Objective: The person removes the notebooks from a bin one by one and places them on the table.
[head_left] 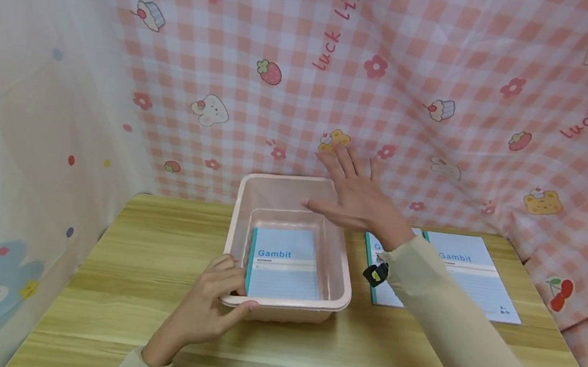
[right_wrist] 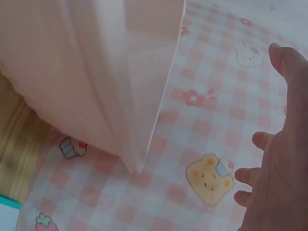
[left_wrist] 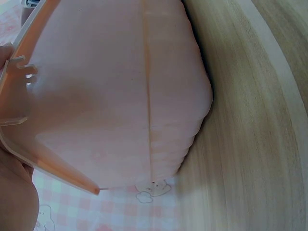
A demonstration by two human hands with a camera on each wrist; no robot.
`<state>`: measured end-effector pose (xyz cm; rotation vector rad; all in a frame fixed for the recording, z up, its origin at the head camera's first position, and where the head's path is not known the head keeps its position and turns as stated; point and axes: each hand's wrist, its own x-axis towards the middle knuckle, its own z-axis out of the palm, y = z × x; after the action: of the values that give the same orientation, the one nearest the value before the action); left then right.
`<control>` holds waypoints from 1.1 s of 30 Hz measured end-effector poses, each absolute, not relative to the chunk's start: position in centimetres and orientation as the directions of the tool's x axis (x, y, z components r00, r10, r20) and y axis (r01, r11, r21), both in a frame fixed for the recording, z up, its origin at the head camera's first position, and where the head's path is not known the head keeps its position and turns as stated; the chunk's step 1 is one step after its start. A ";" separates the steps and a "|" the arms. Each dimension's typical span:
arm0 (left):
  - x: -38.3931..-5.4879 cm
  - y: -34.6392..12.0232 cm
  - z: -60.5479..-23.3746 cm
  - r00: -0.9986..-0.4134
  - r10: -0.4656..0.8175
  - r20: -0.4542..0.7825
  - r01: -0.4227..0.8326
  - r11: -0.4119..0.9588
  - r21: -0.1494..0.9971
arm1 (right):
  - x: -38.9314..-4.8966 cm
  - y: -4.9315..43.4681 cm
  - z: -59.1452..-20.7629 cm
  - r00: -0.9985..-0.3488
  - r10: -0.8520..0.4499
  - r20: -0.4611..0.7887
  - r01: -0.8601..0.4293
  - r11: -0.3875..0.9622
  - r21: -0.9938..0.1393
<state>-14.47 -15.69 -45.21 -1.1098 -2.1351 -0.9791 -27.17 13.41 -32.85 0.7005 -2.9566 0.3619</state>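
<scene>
A pale pink plastic bin stands on the wooden table in the head view. Inside it lies a Gambit notebook with a teal spine, cover up. My left hand grips the bin's near left corner, fingers over the rim and thumb along the front edge. The left wrist view shows the outer wall of the bin close up. Above the bin's far right corner, my right hand is spread with nothing in it. In the right wrist view, this hand is apart from the bin's rim.
Right of the bin, two more Gambit notebooks lie side by side: one partly hidden by my right forearm, the other farther right. A pink checked cloth hangs behind the table, and a white printed cloth hangs at left.
</scene>
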 end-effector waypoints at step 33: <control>-14.6 -15.8 -45.3 -0.515 0.456 0.726 0.848 0.392 0.356 | -27.7 4.4 -36.1 -0.878 -0.469 -0.092 -0.466 0.883 -0.051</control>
<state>-14.59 -15.78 -45.32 -1.1132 -2.1304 -0.9867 -27.70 4.41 -36.06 0.7837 -3.1475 0.0447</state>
